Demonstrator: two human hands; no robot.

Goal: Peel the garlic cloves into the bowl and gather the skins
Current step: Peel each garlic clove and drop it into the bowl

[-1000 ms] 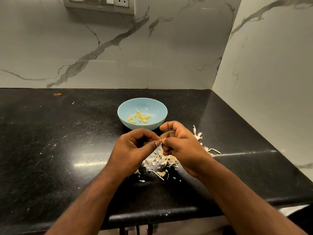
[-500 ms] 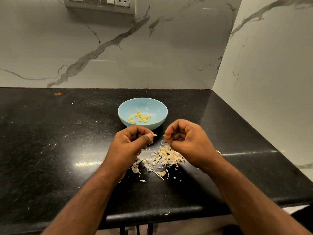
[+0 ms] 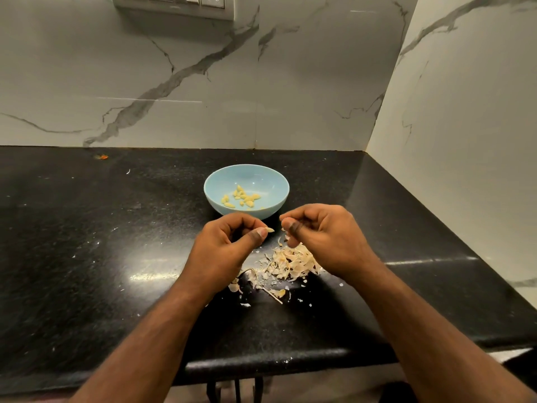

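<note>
Left hand (image 3: pixel 225 248) pinches garlic clove (image 3: pixel 269 230) at fingertips.

one bowl (image 3: pixel 246 181), two hands (image 3: pixel 220 251), one skin pile (image 3: pixel 287 263)

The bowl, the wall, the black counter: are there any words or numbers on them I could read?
None can be read.
Blue bowl: plain, no writing.
Switch panel on the marble wall: only switches and a socket, no legible marks.
Black counter: only garlic skins and specks.
</note>
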